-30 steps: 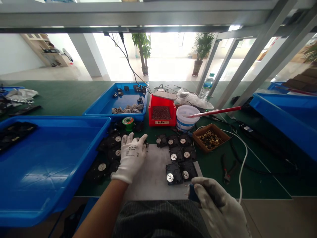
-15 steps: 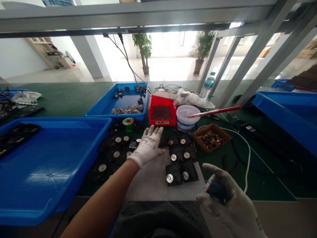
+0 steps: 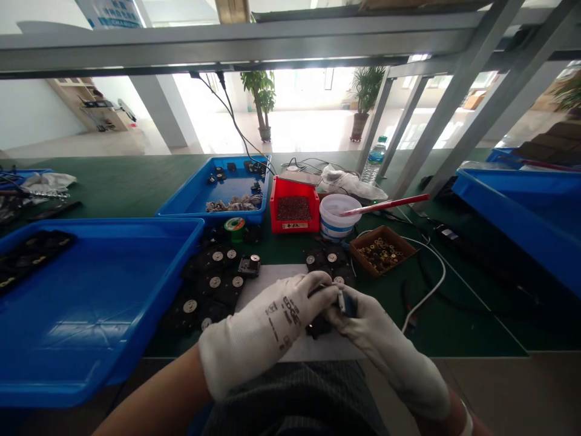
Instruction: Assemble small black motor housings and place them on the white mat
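Observation:
Both of my hands wear white gloves and meet over the front of the pale sheet [image 3: 297,350]. My left hand [image 3: 281,321] is closed, thumb and fingers pinched by the right fingertips; what it grips is mostly hidden. My right hand [image 3: 379,336] holds a small dark blue block [image 3: 347,304] with a light edge. Beneath and behind the hands, black square parts with silver discs [image 3: 332,258] lie partly covered. More black disc parts [image 3: 215,283] are grouped to the left, and one with a metal plate [image 3: 249,265] lies at the sheet's left corner.
A large blue tray [image 3: 104,303] stands at left, another blue tray [image 3: 211,215] behind. A red bin [image 3: 295,226] of small brown pieces, a white tub [image 3: 336,225] with a red-handled tool, and a cardboard box [image 3: 374,270] of brass-coloured pieces stand ahead. A white cable [image 3: 442,269] curves at right.
My left hand has come back from the black parts, closing from spread fingers. My right hand has moved left with the blue block, and the two hands now meet.

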Tool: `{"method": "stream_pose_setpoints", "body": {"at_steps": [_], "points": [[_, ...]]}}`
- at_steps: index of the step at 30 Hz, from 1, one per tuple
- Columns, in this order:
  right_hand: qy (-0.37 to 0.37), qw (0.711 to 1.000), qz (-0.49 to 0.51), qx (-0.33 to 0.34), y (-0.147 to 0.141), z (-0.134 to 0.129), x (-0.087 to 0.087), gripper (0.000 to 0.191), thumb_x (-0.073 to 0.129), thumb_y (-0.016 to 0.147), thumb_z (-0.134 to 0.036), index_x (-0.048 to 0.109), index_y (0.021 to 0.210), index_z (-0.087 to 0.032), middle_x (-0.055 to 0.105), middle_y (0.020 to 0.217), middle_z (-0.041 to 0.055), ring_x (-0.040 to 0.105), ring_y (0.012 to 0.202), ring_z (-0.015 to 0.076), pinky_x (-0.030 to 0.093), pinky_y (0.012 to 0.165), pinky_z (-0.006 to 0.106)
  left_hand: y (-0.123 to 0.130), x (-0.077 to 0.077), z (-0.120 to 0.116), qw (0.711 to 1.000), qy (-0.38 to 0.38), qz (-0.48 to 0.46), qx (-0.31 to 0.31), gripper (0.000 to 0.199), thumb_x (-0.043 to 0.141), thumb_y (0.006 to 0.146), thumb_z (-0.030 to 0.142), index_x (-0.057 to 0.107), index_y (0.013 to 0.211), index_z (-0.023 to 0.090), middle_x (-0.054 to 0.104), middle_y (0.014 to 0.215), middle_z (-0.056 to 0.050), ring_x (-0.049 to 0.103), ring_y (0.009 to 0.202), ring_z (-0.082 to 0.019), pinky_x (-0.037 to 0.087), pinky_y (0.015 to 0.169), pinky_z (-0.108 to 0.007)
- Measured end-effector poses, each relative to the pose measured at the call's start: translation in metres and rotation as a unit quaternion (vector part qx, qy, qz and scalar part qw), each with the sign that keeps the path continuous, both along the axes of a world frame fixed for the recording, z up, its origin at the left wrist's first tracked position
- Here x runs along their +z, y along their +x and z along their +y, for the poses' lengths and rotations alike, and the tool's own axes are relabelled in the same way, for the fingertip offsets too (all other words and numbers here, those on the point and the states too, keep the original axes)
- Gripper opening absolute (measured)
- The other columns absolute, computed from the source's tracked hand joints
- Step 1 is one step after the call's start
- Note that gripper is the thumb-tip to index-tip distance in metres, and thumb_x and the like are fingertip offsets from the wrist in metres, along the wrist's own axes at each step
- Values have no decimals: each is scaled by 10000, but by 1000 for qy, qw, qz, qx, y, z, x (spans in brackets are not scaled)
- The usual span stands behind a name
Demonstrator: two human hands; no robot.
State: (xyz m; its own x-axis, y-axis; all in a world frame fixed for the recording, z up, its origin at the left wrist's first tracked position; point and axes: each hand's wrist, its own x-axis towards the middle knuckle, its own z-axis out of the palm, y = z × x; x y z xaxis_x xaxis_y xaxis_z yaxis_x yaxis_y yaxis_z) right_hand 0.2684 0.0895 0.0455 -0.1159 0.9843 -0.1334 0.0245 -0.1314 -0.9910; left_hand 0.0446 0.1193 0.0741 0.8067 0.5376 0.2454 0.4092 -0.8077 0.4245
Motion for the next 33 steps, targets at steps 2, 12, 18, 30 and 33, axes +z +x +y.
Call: {"method": "stream_pose_setpoints", "body": {"at_steps": [2, 12, 18, 30, 33], "points": [[-47, 998, 37, -14, -6, -8, -5, 541, 845, 754, -631, 746, 1049, -188, 620, 690, -33, 522, 583, 117, 457, 535, 221, -2, -6, -13, 995, -78, -57, 38, 810, 684, 958, 184, 269, 1648, 271, 405, 1663, -140, 418, 1525, -305, 386, 1258, -463], [-14, 993, 36, -107, -32, -57, -12, 412, 834, 811, -525, 762, 1086, -227, 769, 977, 50, 718, 910, 230, 588, 859, 309, 16, -38, -66, 813, -433, -335, 201, 425, 754, 857, 381, 722, 1246, 213, 756, 1134, -76, 714, 1067, -285, 584, 910, -334], [69, 993, -52, -85, -18, -67, -24, 274, 798, 822, -352, 805, 1066, -227, 790, 1065, 74, 740, 1022, 263, 608, 914, 326, 11, -18, -78, 860, -378, -296, 175, 440, 722, 839, 290, 741, 1278, 266, 730, 1088, -51, 719, 954, -239, 574, 845, -309], [-45, 981, -23, -186, -42, -49, -48, 584, 839, 709, -691, 787, 1005, -190, 785, 1110, 134, 714, 1112, 353, 597, 947, 422, 28, -56, -58, 790, -425, -326, 298, 348, 645, 898, 317, 726, 1209, 184, 768, 1184, -91, 700, 1144, -298, 559, 993, -381], [-10, 989, -58, -135, -35, -50, -46, 440, 739, 866, -584, 799, 1055, -191, 805, 1064, 122, 742, 1059, 323, 604, 933, 412, 30, -64, -57, 801, -403, -324, 303, 303, 622, 879, 266, 727, 1146, 169, 774, 1108, -99, 719, 1074, -304, 584, 941, -412]]}}
